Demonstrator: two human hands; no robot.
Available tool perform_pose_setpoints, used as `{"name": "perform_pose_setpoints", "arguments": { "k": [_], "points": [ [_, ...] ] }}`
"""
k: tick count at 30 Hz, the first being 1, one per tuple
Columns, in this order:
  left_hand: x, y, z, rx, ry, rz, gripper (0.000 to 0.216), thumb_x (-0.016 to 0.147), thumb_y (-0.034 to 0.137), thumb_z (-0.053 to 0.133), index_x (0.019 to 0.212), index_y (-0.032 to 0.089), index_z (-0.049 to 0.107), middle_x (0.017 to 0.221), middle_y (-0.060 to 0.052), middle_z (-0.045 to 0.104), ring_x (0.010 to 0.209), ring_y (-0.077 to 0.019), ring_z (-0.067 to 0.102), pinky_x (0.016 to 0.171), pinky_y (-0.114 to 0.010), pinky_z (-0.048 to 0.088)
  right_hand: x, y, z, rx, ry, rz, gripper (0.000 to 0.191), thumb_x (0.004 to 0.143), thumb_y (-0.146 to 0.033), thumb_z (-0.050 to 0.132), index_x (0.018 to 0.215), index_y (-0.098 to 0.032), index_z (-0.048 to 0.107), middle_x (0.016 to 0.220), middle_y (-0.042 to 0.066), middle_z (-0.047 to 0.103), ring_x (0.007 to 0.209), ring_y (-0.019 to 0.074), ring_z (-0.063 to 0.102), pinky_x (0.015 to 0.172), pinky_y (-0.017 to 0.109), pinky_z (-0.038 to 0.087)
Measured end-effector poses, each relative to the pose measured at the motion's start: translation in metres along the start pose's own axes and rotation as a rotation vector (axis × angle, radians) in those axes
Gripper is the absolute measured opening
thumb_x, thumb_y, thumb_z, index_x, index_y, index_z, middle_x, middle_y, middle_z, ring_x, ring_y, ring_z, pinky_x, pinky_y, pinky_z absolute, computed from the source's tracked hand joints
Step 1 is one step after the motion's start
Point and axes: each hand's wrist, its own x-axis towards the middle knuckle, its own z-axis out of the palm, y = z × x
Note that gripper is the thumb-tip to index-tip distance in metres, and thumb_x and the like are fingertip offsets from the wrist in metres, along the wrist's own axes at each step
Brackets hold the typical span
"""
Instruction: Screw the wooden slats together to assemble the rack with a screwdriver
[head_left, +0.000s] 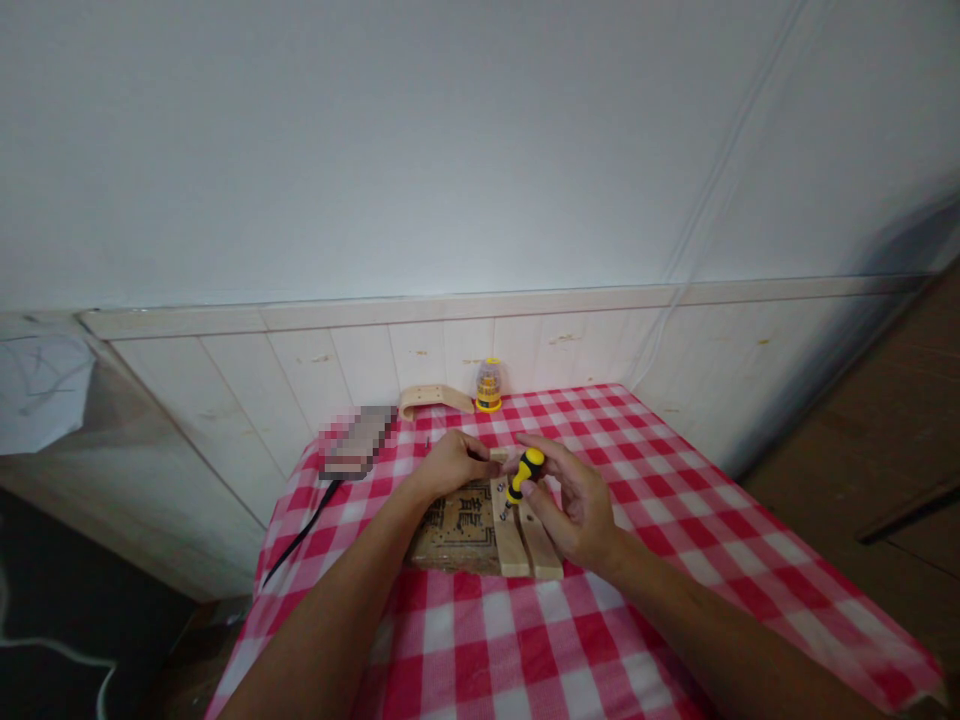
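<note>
A stubby yellow-and-black screwdriver [527,468] is between the thumb and fingers of my right hand [581,500]. Its tip points down at the left of two pale wooden strips [513,553], near a small metal piece. The right wooden strip [546,555] lies beside it, with a dark hole in its face. Both strips rest at the right end of a brown block [454,555] printed with black characters and a border. At the strips' far end, my left hand [454,465] has its fingers pinched together; what they grip is hidden.
Against the white panelled wall stand a bent wooden piece [436,397] and a yellow-based container with a clear dome [489,390]. A blurred flat object [358,445] with a black strap [304,535] lies at the left. A red-and-white checked cloth [645,470] covers the table.
</note>
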Motion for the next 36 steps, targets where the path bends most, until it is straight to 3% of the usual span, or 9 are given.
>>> {"name": "perform_pose_setpoints", "arguments": {
  "k": [22, 36],
  "points": [
    [-0.0003, 0.0016, -0.0001, 0.003, -0.002, -0.005, 0.032, 0.065, 0.041, 0.074, 0.065, 0.010, 0.070, 0.052, 0.005, 0.046, 0.050, -0.0080, 0.037, 0.051, -0.024, 0.029, 0.0051, -0.0030, 0.0044, -0.026, 0.104, 0.004, 0.029, 0.083, -0.022, 0.069, 0.110, -0.024, 0.058, 0.087, 0.003, 0.070, 0.068, 0.0170, 0.066, 0.060, 0.029, 0.056],
    [-0.0006, 0.0039, 0.0001, -0.008, -0.004, -0.020, 0.034, 0.063, 0.043, 0.076, 0.070, 0.010, 0.075, 0.056, 0.000, 0.057, 0.053, -0.0105, 0.044, 0.051, -0.024, 0.031, 0.0033, 0.0000, 0.0091, -0.004, 0.143, 0.097, 0.032, 0.080, -0.029, 0.076, 0.103, -0.025, 0.055, 0.083, 0.001, 0.066, 0.068, 0.0175, 0.065, 0.059, 0.029, 0.055]
  ]
}}
